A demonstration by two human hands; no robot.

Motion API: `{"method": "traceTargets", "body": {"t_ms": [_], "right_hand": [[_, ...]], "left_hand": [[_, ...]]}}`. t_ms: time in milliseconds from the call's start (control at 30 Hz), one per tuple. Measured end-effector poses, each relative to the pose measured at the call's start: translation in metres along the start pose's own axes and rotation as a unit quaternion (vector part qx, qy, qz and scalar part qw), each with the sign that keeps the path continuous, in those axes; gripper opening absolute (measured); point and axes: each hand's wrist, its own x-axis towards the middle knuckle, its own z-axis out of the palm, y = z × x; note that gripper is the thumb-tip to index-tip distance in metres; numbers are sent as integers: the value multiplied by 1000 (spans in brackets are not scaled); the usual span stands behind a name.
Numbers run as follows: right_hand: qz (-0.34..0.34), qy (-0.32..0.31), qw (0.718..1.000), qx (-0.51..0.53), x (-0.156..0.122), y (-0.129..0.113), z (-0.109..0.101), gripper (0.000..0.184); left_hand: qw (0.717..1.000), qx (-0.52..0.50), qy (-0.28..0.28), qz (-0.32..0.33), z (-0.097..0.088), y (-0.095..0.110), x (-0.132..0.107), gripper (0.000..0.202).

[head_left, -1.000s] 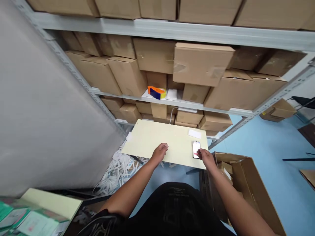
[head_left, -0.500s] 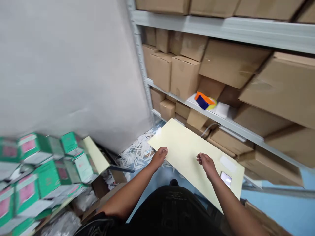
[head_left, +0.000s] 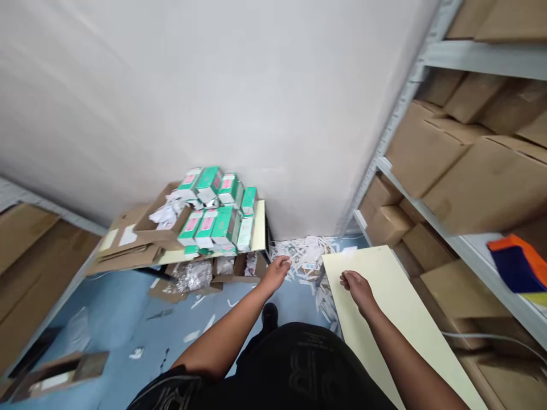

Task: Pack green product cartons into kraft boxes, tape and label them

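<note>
My left hand (head_left: 277, 270) hangs in the air over the blue floor (head_left: 128, 324), fingers loosely stretched forward and holding nothing. My right hand (head_left: 354, 285) hovers above the near corner of a pale yellow table (head_left: 393, 302), fingers curled under with nothing in them. A pile of small green and pink boxes (head_left: 213, 213) sits on a low pale table (head_left: 258, 228) ahead and to the left, beyond the left hand. White paper scraps (head_left: 305, 253) lie on the floor between the two tables.
A metal shelf rack (head_left: 453, 239) full of cardboard boxes (head_left: 478, 176) runs along the right, with an orange and blue tape dispenser (head_left: 515, 265) on it. A white wall (head_left: 213, 91) stands ahead. Flattened cardboard (head_left: 123, 250) and open cartons lie left.
My view has swung left, from the shelf and yellow table to the wall and the green boxes. My right hand has left the phone, which is out of view. Both arms keep their pose.
</note>
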Motion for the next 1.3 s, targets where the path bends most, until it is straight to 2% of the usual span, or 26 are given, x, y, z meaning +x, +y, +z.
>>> {"method": "traceTargets", "body": {"t_ms": [167,400,533,633,733,833,900,967,1133,1200,1300], "right_hand": [[-41,-96,992,-66,33,-19,79,42],[-51,-137,984,-100,64,-57,208,41],[-59,-167,979,-101,69,-89,287,42],[-68,-192,974,-98,70,-114,337,42],[-72,-213,969,-101,76,-141,374,44],[-79,-233,964,-104,92,-168,402,44],[-90,-248,959,-106,105,-184,417,43],[-102,-265,953,-105,119,-197,430,43],[-85,-301,946,-85,153,-216,447,42],[-64,-309,946,-74,167,-220,448,41],[-44,-320,944,-61,188,-224,449,40]], "left_hand": [[996,-25,79,20,-75,-14,11,50],[988,-22,135,66,-197,-20,31,41],[984,6,154,85,-268,-9,43,41],[977,55,180,101,-311,5,56,41],[942,178,246,143,-344,25,79,43],[884,303,303,184,-365,50,114,47],[859,357,325,171,-373,68,140,52],[844,396,338,130,-376,84,166,62],[831,461,312,-9,-373,107,218,83],[829,461,316,-32,-372,107,232,83],[839,417,348,-30,-373,104,243,79]]}}
